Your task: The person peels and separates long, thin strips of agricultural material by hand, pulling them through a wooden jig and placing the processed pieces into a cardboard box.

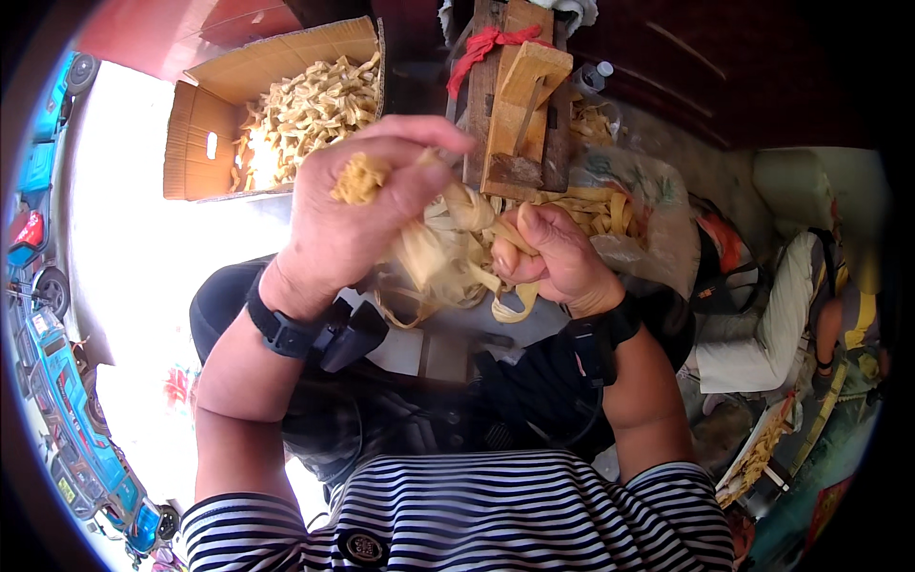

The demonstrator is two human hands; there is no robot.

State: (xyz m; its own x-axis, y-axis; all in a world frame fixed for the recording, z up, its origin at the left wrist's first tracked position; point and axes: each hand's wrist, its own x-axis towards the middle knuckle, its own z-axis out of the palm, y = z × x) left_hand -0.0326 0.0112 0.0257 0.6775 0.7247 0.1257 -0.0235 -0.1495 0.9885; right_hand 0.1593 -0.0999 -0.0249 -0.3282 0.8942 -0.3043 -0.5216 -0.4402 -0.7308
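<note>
My left hand [348, 205] is raised at the centre left, fingers curled around a bundle of pale yellow strips; its crinkled yellow end [360, 178] pokes out over the back of the hand. Paler, twisted strips [467, 208] stretch from beneath that thumb toward my right hand. A flat, ribbon-like strip is pinched between thumb and curled fingers of my right hand [558, 255], and a loop of it [515, 303] hangs below. Motion blurs the strips between the hands, so their exact material is unclear. More loose strips [434, 253] lie in my lap area.
An open cardboard box [200, 143] at the far left holds many small knotted pale pieces [310, 110]. Ahead stands a wooden block device [505, 124] with a red cloth [481, 52]. Loose strips [596, 208] lie on plastic sheeting [658, 191]. Another person's pale trouser leg [762, 353] is at right.
</note>
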